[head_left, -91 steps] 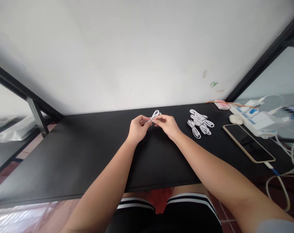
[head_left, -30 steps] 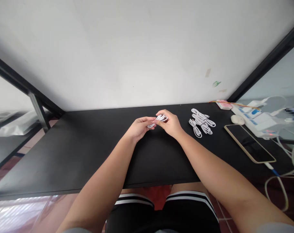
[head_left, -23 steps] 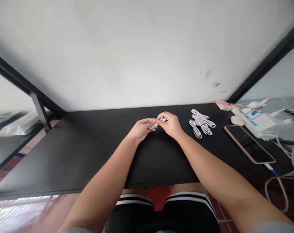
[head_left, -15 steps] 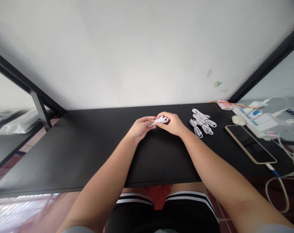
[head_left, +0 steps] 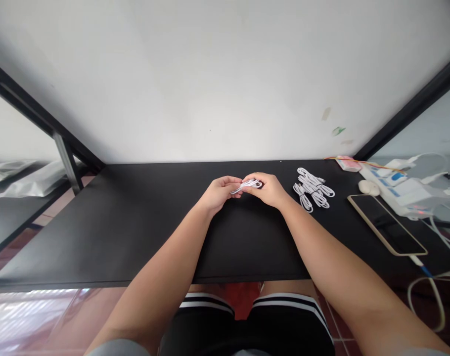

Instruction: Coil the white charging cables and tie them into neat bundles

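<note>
A coiled white cable [head_left: 251, 184] is held between my two hands above the middle of the black table [head_left: 136, 222]. My left hand [head_left: 222, 193] pinches its left end between thumb and fingers. Around the looped right end, my right hand [head_left: 266, 189] closes with thumb and forefinger; part of the bundle is hidden by the fingers. To the right of my right hand, several bundled white cables [head_left: 313, 188] lie in a loose pile on the table.
A phone [head_left: 386, 223] with a charging cable plugged in lies at the right. Behind it are a white round case [head_left: 368, 187], a power strip [head_left: 390, 190] with chargers, and a pink-and-white packet [head_left: 348, 163]. A white wall rises behind the table; black frame bars flank it.
The view has shifted slightly, so the table's contents appear a little further right. Both hands keep their hold on the cable, with hardly any change in grip.
</note>
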